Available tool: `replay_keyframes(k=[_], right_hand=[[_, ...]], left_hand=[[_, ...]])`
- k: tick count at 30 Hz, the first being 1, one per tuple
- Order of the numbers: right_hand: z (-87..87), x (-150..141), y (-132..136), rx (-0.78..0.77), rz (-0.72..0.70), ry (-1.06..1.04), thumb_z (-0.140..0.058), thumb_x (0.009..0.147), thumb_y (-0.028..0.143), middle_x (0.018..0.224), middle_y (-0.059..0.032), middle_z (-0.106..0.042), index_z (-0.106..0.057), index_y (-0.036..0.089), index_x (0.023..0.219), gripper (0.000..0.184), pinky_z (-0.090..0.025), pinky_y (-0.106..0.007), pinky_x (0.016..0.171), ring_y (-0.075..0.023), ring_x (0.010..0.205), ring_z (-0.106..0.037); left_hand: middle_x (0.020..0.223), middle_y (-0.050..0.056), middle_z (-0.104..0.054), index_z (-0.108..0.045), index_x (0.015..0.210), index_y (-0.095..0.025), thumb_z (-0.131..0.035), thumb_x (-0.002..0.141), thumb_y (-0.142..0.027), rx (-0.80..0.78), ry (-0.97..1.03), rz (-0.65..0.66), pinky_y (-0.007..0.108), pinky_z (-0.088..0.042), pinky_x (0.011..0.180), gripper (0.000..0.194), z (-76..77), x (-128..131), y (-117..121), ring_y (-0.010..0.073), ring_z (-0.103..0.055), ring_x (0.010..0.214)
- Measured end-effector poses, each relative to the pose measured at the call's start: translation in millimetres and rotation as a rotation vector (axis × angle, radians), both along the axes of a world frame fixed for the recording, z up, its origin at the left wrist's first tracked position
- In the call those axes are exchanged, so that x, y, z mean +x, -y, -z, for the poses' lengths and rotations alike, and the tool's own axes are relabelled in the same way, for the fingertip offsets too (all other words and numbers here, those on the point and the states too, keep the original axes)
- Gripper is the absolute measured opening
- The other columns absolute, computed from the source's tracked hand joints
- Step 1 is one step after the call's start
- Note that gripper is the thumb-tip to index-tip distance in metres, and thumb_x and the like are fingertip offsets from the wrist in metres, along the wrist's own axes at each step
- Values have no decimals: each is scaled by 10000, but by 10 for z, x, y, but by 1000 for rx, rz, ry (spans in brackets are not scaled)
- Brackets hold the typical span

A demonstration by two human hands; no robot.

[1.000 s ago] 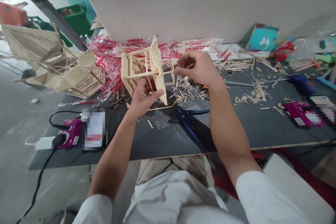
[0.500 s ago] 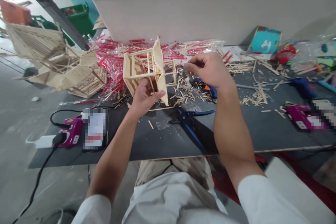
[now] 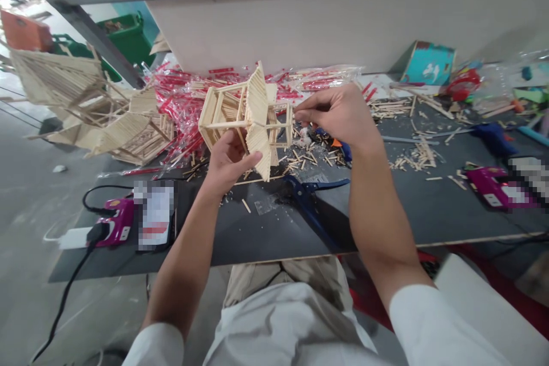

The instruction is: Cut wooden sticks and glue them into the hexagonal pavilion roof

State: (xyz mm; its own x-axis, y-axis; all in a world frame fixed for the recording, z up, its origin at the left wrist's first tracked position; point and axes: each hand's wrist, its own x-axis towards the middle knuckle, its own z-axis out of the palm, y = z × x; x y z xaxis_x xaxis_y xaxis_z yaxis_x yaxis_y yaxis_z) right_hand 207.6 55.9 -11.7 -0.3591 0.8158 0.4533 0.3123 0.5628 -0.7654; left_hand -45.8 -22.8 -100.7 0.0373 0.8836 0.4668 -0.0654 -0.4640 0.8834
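Note:
Tilted on its side above the table, a small model house of wooden sticks (image 3: 258, 143) is gripped from below by my left hand (image 3: 230, 163). Its slatted roof faces right, with a small square stick frame (image 3: 283, 126) projecting beyond it. My right hand (image 3: 338, 114) is pinched at that frame's right end; whether a tiny piece sits between the fingertips is too small to tell. Beneath the hands lie short cut sticks (image 3: 306, 157) and a blue-handled cutter (image 3: 309, 206).
A larger stick model (image 3: 124, 120) stands at the left. Red-and-clear stick packets (image 3: 180, 97) pile along the back. A phone (image 3: 156, 214) and a purple power strip (image 3: 118, 220) with cables lie front left. Another purple strip (image 3: 493, 186) and a blue glue gun (image 3: 495, 140) lie right.
My left hand has turned the model house so more of its roof shows. My right hand has moved slightly left, and its fingertips have come to the small frame's end.

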Motion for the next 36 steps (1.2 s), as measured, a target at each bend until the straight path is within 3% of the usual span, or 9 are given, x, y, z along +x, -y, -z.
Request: replay_keyframes(k=[6,12,15,19,23,27,33,36], right_hand=[[-117,64,120,36,49,-26,-886,797,459,622,-2,-679,-791,211,761,268,-498,-343,522,-145,550,-559],[-113,72,162,94,-122,76,-704,964,298,798,-22,-790,-839,231,961,151,-609,-367,719,-176,700,-723],[-108,49,182,141,-75,57,-755,925,288,830,-22,-808,-854,251,942,107,-616,-371,762,-196,758,-752],[-111,47,193,166,-14,48,-881,815,315,802,-8,-799,-844,258,837,71,-582,-358,692,-202,728,-720],[-130,48,196,199,-55,138,-819,888,318,766,5,-782,-847,270,882,56,-557,-343,683,-182,701,-701],[-136,35,205,218,-81,177,-681,977,236,832,1,-813,-855,277,1022,185,-574,-333,705,-170,708,-732],[-116,14,186,259,-143,102,-815,872,242,863,12,-830,-855,269,859,50,-579,-335,769,-193,811,-767],[-112,-11,164,294,-137,125,-813,883,252,879,23,-824,-855,304,903,69,-549,-336,784,-180,805,-742]], left_hand=[[1271,87,-761,-685,1271,-252,-912,801,-397,9,38,33,392,-634,1039,541,-8,-4,13,246,-752,1170],[1266,84,-761,-678,1288,-249,-908,814,-366,3,68,47,402,-621,1057,540,-10,-14,0,253,-749,1187],[1271,86,-760,-686,1280,-245,-910,810,-382,1,89,46,407,-607,1071,539,-16,-16,-1,260,-742,1201],[1268,86,-759,-706,1263,-254,-933,781,-380,12,118,63,416,-596,1074,548,-29,-15,1,279,-737,1211],[1244,85,-763,-718,1264,-255,-930,782,-360,9,135,78,443,-587,1085,536,-48,-7,9,293,-731,1217],[1236,84,-766,-719,1262,-258,-932,777,-370,2,148,75,449,-584,1085,542,-68,-1,20,293,-729,1213],[1258,105,-755,-717,1263,-241,-930,782,-364,-19,160,77,462,-571,1100,541,-68,-4,33,310,-723,1228],[1260,115,-750,-716,1273,-233,-929,782,-360,-31,162,80,479,-560,1112,550,-70,2,45,319,-719,1233]])
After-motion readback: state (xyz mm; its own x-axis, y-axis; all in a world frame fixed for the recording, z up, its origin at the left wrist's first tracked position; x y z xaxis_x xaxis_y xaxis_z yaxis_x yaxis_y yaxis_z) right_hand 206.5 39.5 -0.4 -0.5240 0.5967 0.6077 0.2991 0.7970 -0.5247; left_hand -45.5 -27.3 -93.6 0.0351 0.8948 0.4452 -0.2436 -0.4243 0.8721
